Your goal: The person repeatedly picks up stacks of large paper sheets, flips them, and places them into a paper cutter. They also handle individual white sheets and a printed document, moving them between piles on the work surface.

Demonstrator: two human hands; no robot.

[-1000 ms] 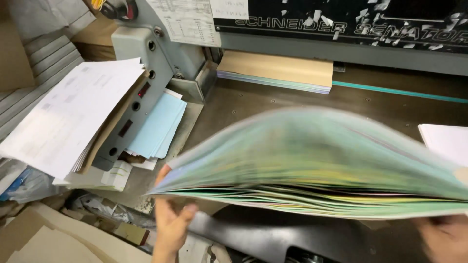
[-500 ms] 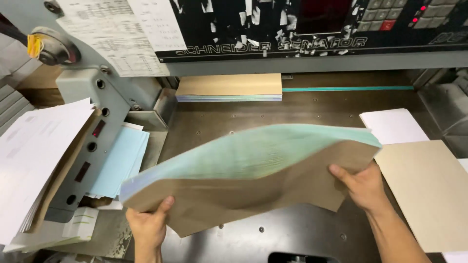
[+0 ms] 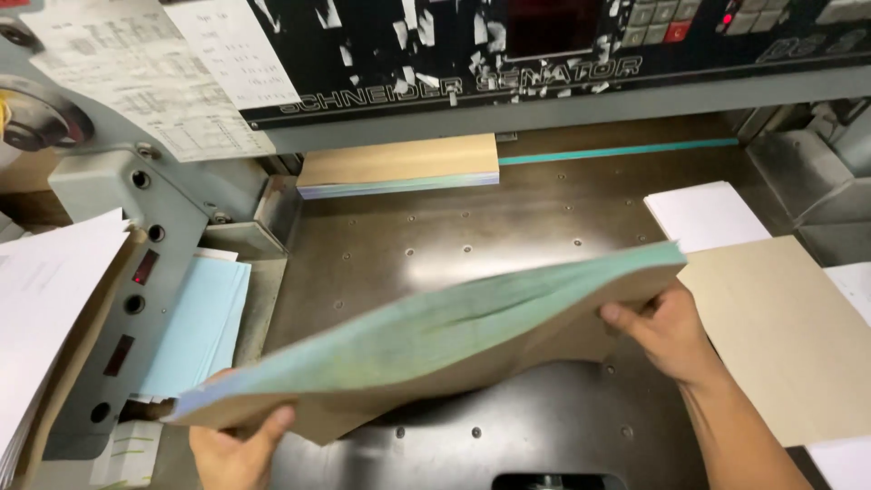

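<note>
Paper stack (image 3: 426, 349), one thick sheaf with a teal edge and a brown underside, hangs bowed above the dark metal worktop (image 3: 472, 236), gripped at both ends. Left hand (image 3: 238, 449) clamps the lower near corner, thumb over the brown face. Right hand (image 3: 667, 331) pinches the higher far end, thumb on the side, fingers underneath. Just right of that hand lies one brown board (image 3: 780, 336), with one white sheet pile (image 3: 703, 213) behind it. At the back, under the machine's black panel (image 3: 508, 45), sits a second brown-topped stack (image 3: 399, 163). Left of the worktop rest one pale blue pile (image 3: 195, 322) and loose white sheets (image 3: 45, 299).
</note>
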